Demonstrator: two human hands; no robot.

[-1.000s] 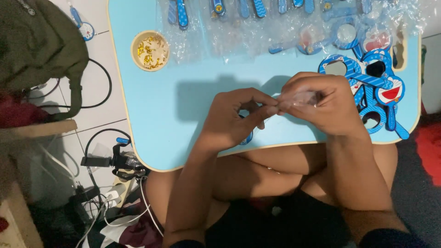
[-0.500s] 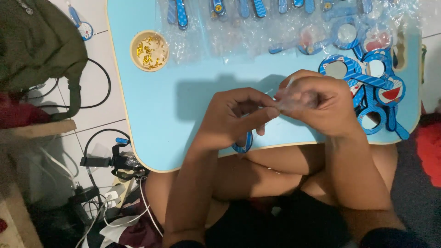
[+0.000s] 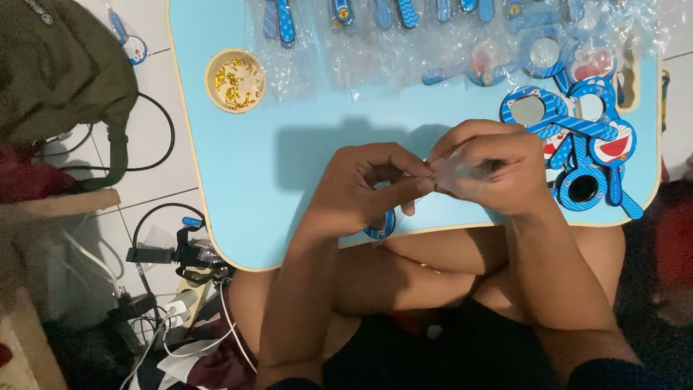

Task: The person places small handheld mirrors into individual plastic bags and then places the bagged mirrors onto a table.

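Note:
My left hand (image 3: 364, 186) and my right hand (image 3: 487, 170) meet above the near part of a light blue table (image 3: 303, 144). Between their fingertips they pinch a small clear plastic sleeve (image 3: 453, 167). The blue round end of a small hand mirror (image 3: 380, 227) sticks out below my left hand, which also holds it. To the right of my right hand lies a pile of blue striped hand mirrors (image 3: 577, 141) with cartoon faces.
A small round bowl (image 3: 235, 80) of gold bits stands at the table's far left. Clear plastic bags with blue items (image 3: 404, 36) lie along the far edge. On the tiled floor at left are a green bag (image 3: 58, 72), black cables (image 3: 155, 130) and a clamp (image 3: 184, 253).
The blue mirror end has come into view below my left hand. Both hands stay together at the same spot, fingers shifting slightly on the clear sleeve.

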